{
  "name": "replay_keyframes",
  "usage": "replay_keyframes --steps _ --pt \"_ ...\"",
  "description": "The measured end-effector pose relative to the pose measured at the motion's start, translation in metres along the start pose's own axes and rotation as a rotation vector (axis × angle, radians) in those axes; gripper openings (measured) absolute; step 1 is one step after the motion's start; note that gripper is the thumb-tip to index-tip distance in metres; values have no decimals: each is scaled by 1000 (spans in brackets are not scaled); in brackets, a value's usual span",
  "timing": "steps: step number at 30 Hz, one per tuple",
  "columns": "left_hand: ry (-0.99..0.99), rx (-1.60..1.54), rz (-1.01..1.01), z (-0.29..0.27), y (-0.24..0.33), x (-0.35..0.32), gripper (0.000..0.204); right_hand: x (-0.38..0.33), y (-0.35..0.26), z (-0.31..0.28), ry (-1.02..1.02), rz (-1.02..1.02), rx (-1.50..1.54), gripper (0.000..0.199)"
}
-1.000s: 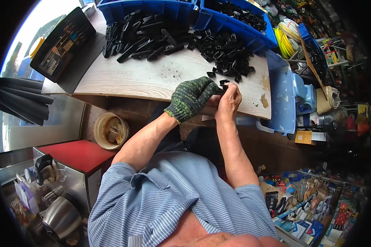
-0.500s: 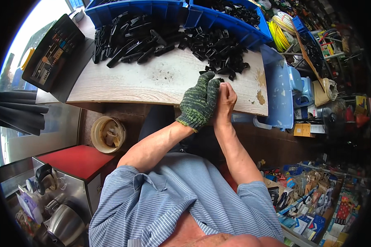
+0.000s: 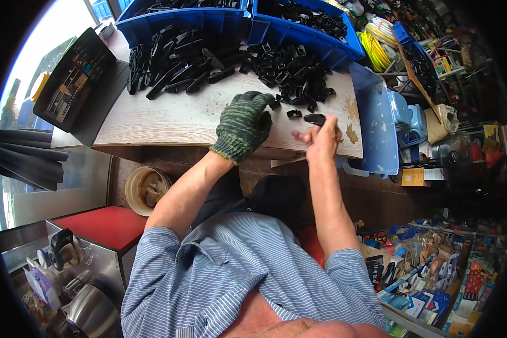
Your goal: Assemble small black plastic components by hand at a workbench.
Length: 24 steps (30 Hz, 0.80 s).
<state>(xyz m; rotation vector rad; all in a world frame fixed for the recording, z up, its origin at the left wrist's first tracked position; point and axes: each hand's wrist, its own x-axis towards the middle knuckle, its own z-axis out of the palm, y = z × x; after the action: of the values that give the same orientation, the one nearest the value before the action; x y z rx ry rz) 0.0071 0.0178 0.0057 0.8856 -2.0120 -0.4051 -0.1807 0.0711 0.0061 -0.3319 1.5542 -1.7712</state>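
Note:
My left hand (image 3: 245, 123), in a green knit glove, lies over the wooden tabletop (image 3: 169, 118) with its fingertips at the edge of a heap of small black plastic parts (image 3: 290, 76). Whether it holds a part is hidden. My bare right hand (image 3: 323, 137) pinches one small black part (image 3: 315, 119) between thumb and fingers near the table's right front corner. A loose black part (image 3: 294, 114) lies between the two hands. Long black plastic pieces (image 3: 172, 62) are piled at the back left of the table.
Two blue bins (image 3: 301, 28) with more black parts stand along the far edge. A black tray (image 3: 76, 79) sits at the left, a blue bin lid (image 3: 374, 127) at the right. A pale bucket (image 3: 146, 188) stands under the table, a red-topped cabinet (image 3: 104, 225) beside it.
My hands were pressed together at the table's front edge; now they have parted. The left reached up toward the heap, and the right moved right, holding a black part.

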Motion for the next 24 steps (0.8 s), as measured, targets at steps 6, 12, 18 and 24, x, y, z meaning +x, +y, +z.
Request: replay_keyframes --steps 6,12,18,24 --pt "-227 366 99 28 -32 15 20 68 -51 -49 287 -74 140 41" --pt "-177 307 80 28 -29 15 19 64 -59 -74 460 -89 40 41" --pt "-68 100 93 21 -7 0 13 25 -5 -24 -346 36 -277 42" --pt "-119 -26 69 25 3 -8 23 -3 6 2 -585 -39 -375 32"
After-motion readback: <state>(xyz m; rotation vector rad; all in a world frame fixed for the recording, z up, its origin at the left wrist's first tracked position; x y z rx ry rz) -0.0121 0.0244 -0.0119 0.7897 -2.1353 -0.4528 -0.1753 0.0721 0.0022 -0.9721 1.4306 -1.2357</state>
